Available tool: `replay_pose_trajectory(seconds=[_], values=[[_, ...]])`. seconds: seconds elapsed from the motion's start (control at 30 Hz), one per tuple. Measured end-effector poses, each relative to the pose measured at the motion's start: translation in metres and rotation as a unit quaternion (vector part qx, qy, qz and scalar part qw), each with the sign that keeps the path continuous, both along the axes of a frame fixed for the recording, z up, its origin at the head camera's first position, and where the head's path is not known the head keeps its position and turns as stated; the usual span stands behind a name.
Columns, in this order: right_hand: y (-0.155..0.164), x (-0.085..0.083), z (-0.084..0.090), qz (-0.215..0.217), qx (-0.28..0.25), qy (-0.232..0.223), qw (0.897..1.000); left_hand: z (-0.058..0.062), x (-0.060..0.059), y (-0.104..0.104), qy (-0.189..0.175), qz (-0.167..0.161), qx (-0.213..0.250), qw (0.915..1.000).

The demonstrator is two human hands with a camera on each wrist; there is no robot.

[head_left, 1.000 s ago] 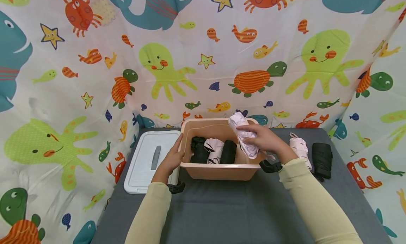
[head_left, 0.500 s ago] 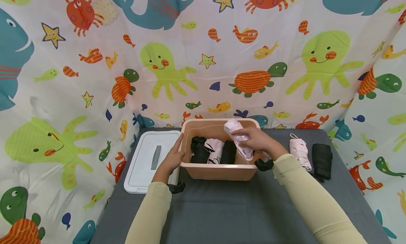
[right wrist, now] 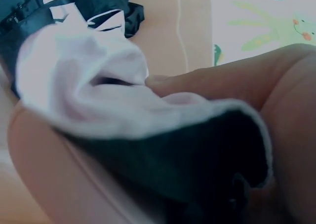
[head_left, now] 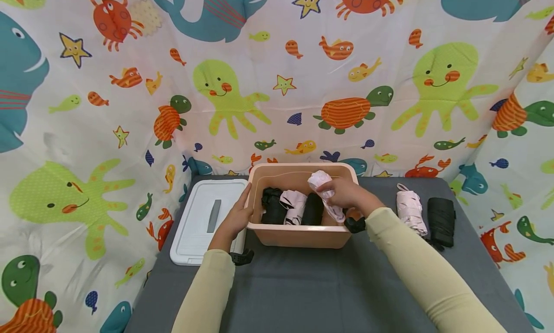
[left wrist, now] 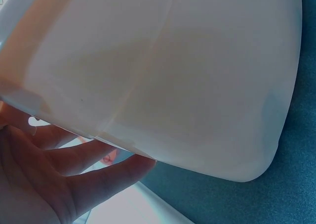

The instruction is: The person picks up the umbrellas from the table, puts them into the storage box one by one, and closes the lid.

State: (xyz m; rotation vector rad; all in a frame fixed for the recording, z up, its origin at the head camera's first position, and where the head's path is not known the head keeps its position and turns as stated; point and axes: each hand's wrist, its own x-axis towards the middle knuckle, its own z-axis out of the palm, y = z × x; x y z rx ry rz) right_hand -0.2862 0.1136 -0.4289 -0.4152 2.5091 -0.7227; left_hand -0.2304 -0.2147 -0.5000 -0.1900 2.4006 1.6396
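Observation:
My right hand [head_left: 346,193] grips a rolled pink cloth bundle [head_left: 320,180] and holds it tilted in the right part of the peach bin [head_left: 303,236]. In the right wrist view, the thumb and fingers pinch the bundle [right wrist: 98,80], whose black underside shows. My left hand [head_left: 235,220] rests on the bin's left rim. From the left wrist, the fingers [left wrist: 103,182] look fairly straight, with their tips against the bin's edge. Inside the bin stand a black roll [head_left: 273,210], a pink roll [head_left: 294,208] and another black roll [head_left: 312,210], side by side.
A white lid [head_left: 190,232] with a grey handle lies left of the bin. On the right of the grey table [head_left: 294,289] lie a pink roll with a loop [head_left: 409,210] and a black roll [head_left: 441,220]. A sea-animal printed curtain [head_left: 259,107] hangs behind.
My right hand has moved left and down with the pink bundle, bringing it from over the bin's right rim into the bin. The left hand stays at the left rim.

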Motion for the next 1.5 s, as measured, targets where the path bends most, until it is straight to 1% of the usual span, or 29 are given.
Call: replay_pose_trajectory(seconds=[0.03, 0.17, 0.27, 0.43, 0.53, 0.67, 0.7, 0.9, 1.03, 1.1, 1.2, 1.37, 1.5], values=[[-0.001, 0.0, -0.001, 0.0, 0.01, 0.001, 1.0, 0.0, 0.0, 0.0, 0.003, -0.002, 0.001, 1.0], [-0.005, -0.002, -0.002, 0.021, 0.05, 0.027, 0.998, 0.0, 0.001, -0.001, 0.008, -0.004, 0.007, 0.9999], [-0.008, -0.002, -0.002, 0.026, 0.066, 0.029, 0.997, -0.001, 0.001, -0.001, 0.005, -0.006, 0.01, 0.9999], [-0.012, -0.003, -0.002, -0.002, 0.084, -0.017, 0.996, -0.001, 0.002, -0.002, -0.002, -0.002, 0.01, 0.9999], [-0.015, -0.004, -0.002, -0.018, 0.101, -0.041, 0.994, -0.002, 0.001, -0.002, 0.007, -0.004, 0.006, 0.9999], [-0.018, -0.006, -0.002, -0.01, 0.129, -0.053, 0.99, -0.002, 0.002, -0.002, 0.014, -0.011, 0.002, 0.9998], [-0.018, -0.007, -0.003, -0.008, 0.133, -0.055, 0.99, -0.001, 0.002, -0.002, 0.011, -0.01, 0.004, 0.9999], [-0.02, -0.013, -0.008, 0.026, 0.159, -0.04, 0.986, 0.002, 0.004, -0.001, 0.011, -0.012, 0.012, 0.9998], [-0.021, -0.016, -0.012, 0.032, 0.164, -0.043, 0.985, 0.002, 0.004, 0.0, 0.01, -0.009, 0.009, 0.9999], [-0.021, -0.018, -0.015, 0.022, 0.157, -0.053, 0.986, 0.001, 0.004, -0.001, 0.01, -0.008, 0.009, 0.9999], [-0.021, -0.02, -0.021, 0.023, 0.15, -0.061, 0.987, -0.001, 0.004, -0.001, 0.012, -0.011, 0.011, 0.9998], [-0.022, -0.022, -0.028, 0.044, 0.163, -0.05, 0.984, -0.001, 0.004, -0.003, 0.01, -0.014, 0.011, 0.9998], [-0.024, -0.023, -0.028, 0.05, 0.166, -0.03, 0.984, 0.002, 0.002, -0.004, 0.003, -0.014, 0.012, 0.9998]])
